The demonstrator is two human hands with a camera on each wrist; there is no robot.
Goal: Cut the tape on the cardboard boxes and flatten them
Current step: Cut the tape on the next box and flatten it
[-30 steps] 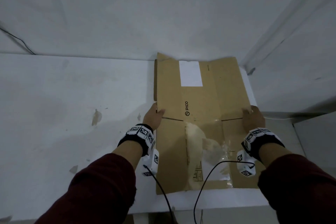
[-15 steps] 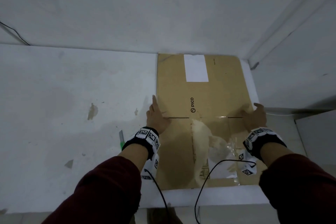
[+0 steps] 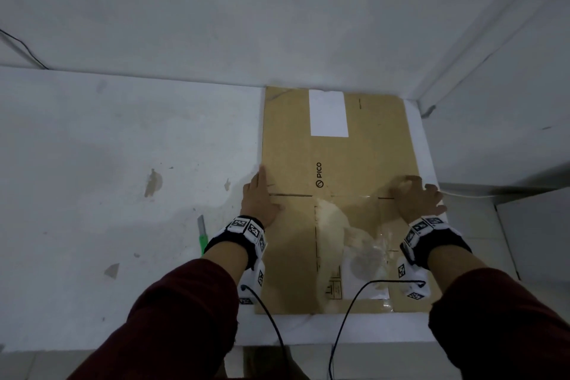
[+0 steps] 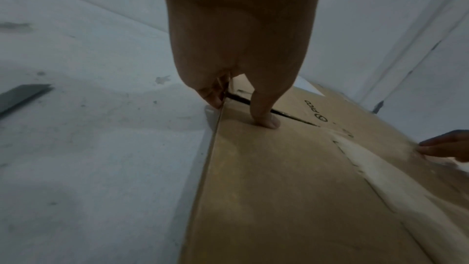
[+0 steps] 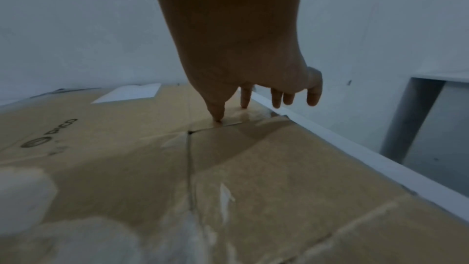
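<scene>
A flattened brown cardboard box (image 3: 339,157) with a PICO logo and a white label (image 3: 328,114) lies on the white table (image 3: 123,163), in the right back corner. My left hand (image 3: 260,197) rests at the box's left edge, fingers straight; in the left wrist view the thumb (image 4: 265,115) presses the cardboard (image 4: 279,198) and the other fingers lie along the edge. My right hand (image 3: 415,197) is on the box's right side, thumb (image 5: 215,111) and a finger touching the cardboard (image 5: 152,148), the rest spread over the table edge. Torn clear tape (image 3: 367,253) clings to the near flaps.
A green-handled utility knife (image 3: 202,236) lies on the table left of my left wrist. Walls close off the back and the right side. The table's right edge (image 5: 330,140) runs just beside the box. Two black cables hang from my wrists.
The box went from slightly raised at the far end to lying flat. Both hands released their hold on the edges and now press with straighter fingers. The knife came into view.
</scene>
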